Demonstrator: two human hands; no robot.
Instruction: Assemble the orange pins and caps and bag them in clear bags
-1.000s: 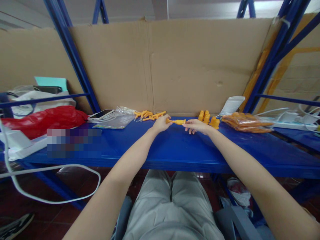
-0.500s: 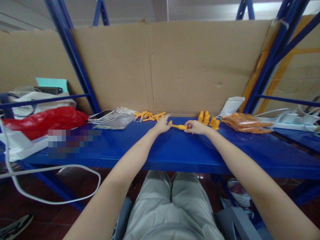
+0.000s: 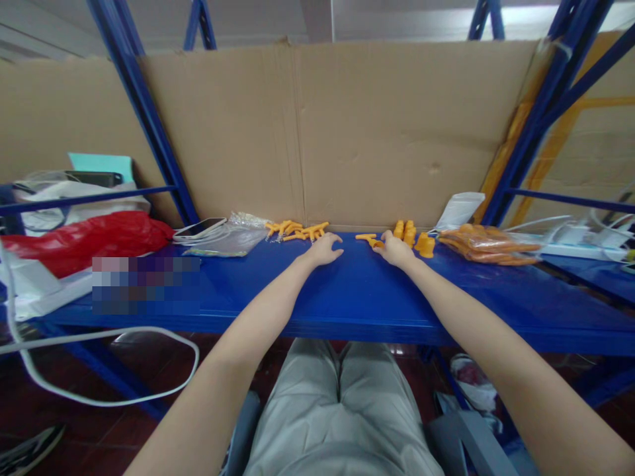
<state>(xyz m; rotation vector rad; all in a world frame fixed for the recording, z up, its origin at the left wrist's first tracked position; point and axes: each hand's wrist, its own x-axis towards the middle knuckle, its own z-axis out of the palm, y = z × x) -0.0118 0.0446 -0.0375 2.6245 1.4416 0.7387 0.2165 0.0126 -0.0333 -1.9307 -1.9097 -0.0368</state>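
My left hand (image 3: pixel 324 250) hovers over the blue table with thumb and fingers apart, holding nothing. Just behind it lies a loose pile of small orange branched plastic pieces (image 3: pixel 297 231), some with thin metal chains. My right hand (image 3: pixel 396 250) has its thumb and fingers around an orange plastic piece (image 3: pixel 378 244) with a rounded hollow end. A narrow orange bar (image 3: pixel 366 237) shows at this piece's left; whether they are joined is unclear. Close behind my right hand stand several orange stepped plastic pieces (image 3: pixel 409 233), and another (image 3: pixel 425 245) is to their right.
A clear bag of orange items (image 3: pixel 489 244) lies at the right by a white power strip (image 3: pixel 585 250). A phone (image 3: pixel 203 228) with a white cable and a plastic pouch (image 3: pixel 228 239) are at the left, near a red bag (image 3: pixel 99 241). A cardboard wall (image 3: pixel 347 132) closes the back.
My left hand has let go of the orange piece, its fingers spreading. My right hand has shifted slightly right and back with the piece, which now points away toward the cardboard.
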